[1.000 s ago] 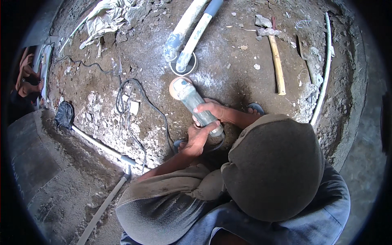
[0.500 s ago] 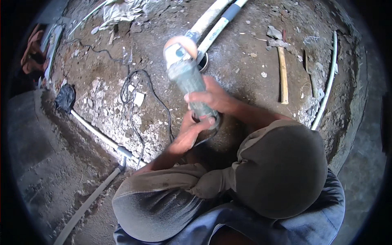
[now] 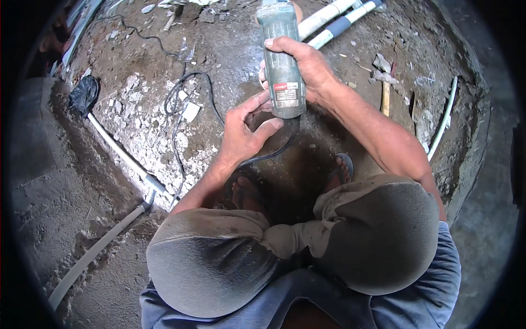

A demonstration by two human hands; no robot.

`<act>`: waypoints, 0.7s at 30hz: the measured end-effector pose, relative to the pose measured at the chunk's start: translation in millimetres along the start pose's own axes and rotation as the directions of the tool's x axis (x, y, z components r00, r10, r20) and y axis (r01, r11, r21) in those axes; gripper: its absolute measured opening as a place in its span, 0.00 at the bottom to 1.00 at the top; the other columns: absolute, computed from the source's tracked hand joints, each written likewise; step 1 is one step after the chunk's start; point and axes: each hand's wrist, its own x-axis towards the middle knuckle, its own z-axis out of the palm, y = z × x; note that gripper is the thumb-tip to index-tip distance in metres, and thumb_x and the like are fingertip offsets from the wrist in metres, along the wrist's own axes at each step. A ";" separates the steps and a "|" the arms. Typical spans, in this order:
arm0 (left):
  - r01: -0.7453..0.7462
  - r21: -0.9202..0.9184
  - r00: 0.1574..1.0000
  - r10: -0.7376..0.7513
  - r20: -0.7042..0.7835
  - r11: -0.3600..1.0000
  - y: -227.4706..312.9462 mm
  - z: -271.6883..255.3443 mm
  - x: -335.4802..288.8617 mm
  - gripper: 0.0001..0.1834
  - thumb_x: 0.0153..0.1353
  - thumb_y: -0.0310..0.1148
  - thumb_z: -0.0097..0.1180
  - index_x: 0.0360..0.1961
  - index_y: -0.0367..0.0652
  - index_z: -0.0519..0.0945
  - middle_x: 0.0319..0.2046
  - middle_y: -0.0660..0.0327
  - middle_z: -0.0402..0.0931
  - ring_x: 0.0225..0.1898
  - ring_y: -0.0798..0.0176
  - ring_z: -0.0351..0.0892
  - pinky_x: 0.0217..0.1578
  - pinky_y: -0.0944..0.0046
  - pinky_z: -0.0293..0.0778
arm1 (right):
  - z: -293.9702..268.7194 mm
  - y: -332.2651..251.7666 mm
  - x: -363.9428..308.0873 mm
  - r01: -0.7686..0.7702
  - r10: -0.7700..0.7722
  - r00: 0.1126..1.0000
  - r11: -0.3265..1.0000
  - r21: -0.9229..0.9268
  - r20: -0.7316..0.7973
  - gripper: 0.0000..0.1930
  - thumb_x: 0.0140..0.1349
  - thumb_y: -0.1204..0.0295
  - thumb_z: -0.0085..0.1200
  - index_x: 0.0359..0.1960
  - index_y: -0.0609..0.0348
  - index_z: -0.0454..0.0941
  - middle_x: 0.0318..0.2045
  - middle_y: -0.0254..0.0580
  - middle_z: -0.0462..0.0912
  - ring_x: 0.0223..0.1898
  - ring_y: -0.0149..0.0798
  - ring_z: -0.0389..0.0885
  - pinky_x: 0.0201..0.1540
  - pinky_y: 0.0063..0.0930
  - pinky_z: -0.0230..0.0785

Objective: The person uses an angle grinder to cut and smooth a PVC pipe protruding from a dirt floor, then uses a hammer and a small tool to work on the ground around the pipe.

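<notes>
A grey-green angle grinder (image 3: 286, 68) stands lengthwise in front of me, its head cut off by the top edge of the view. My right hand (image 3: 313, 68) is closed round the middle of its body, thumb across the top. At the rear end is my left hand (image 3: 244, 131), thumb and fingers apart; its fingertips reach the grinder's side and are partly hidden behind it. Part of an orange-brown disc (image 3: 298, 12) shows beside the head. Two white pipes, one thick (image 3: 327, 17) and one thinner with a grey coupling (image 3: 338, 26), lie just beyond.
The grinder's black cord (image 3: 211, 90) loops over rubble on the left. A wooden-handled hammer (image 3: 386, 98) lies on the dirt at right, near a thin pale pipe (image 3: 445, 118). On the left, a white pipe (image 3: 118, 145) ends in a black plastic bag (image 3: 84, 94).
The grinder has come up closer to me and turned more upright in view, its head moving away from the pipe ends. My left hand has loosened from its rear end.
</notes>
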 end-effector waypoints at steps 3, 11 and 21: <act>0.003 0.018 0.999 -0.002 -0.048 1.000 12.5 -2.0 7.9 0.32 0.60 0.14 0.67 0.67 0.25 0.74 0.54 0.49 0.84 0.57 0.60 0.84 0.59 0.61 0.79 | 15.9 -12.8 2.2 -0.011 0.011 1.000 0.999 -0.033 -0.002 0.21 0.63 0.61 0.66 0.46 0.68 0.76 0.31 0.48 0.83 0.28 0.42 0.87 0.32 0.37 0.85; 0.064 -0.202 0.996 -0.074 -0.041 0.977 10.3 1.0 9.3 0.31 0.55 0.09 0.67 0.62 0.29 0.76 0.51 0.56 0.83 0.54 0.62 0.84 0.58 0.61 0.81 | 30.6 -17.0 -6.2 0.074 -0.089 0.995 0.972 -0.223 -0.055 0.22 0.65 0.58 0.63 0.47 0.67 0.78 0.33 0.47 0.85 0.29 0.38 0.87 0.31 0.32 0.83; 0.072 -0.085 0.989 -0.083 -0.125 0.994 -12.8 1.8 -4.1 0.36 0.57 0.15 0.66 0.68 0.24 0.68 0.59 0.45 0.78 0.60 0.55 0.81 0.61 0.56 0.77 | 27.6 -5.0 9.1 0.233 -0.218 0.972 0.881 -0.412 0.084 0.28 0.50 0.58 0.71 0.46 0.69 0.82 0.36 0.46 0.83 0.39 0.41 0.83 0.42 0.35 0.75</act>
